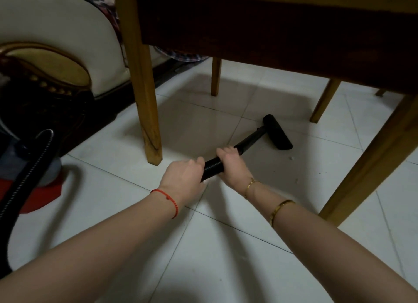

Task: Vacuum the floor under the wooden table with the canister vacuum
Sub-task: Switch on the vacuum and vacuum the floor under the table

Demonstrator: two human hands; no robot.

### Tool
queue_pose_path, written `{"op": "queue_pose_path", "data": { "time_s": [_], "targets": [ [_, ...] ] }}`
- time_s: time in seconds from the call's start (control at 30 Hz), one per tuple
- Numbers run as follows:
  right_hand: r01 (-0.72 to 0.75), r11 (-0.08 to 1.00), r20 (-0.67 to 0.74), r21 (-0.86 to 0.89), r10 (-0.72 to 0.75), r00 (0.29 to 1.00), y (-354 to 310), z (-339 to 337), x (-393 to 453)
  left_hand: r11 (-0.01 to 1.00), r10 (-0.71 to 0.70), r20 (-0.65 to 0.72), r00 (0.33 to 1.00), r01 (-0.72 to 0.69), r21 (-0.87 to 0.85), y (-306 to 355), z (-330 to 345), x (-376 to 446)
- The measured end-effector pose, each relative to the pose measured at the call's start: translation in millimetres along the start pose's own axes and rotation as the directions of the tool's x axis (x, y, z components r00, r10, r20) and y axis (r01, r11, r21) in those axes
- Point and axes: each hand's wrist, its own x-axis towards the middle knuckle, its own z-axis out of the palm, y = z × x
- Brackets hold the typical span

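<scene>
A black vacuum wand (250, 140) runs from my hands out under the wooden table (271, 38). Its flat black floor head (277, 132) lies on the white tiles between the table legs. My left hand (183, 178) grips the ribbed hose end of the wand. My right hand (230, 161) grips it just ahead, closer to the head. The ribbed black hose (34, 164) loops away at the left toward the canister vacuum (29, 185), whose red base and grey body show at the left edge.
Table legs stand at the near left (147, 112), near right (371, 162) and at the back (216, 76). A cream and gold sofa (56, 54) fills the upper left. Small white crumbs (291, 158) lie on the tiles to the right of the head.
</scene>
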Motion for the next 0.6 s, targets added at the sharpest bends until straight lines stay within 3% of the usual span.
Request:
{"op": "queue_pose_path", "data": {
  "time_s": [0.33, 0.6],
  "targets": [
    [0.058, 0.997, 0.01, 0.049, -0.058, 0.998, -90, 19, -10, 0.995, -0.089, 0.028, 0.996, 0.088, 0.041, -56, -15, -75],
    [0.062, 0.998, 0.019, 0.027, -0.062, 0.998, -89, 22, -5, 0.992, -0.11, 0.034, 0.993, 0.108, 0.07, -58, -15, -76]
  ]
}}
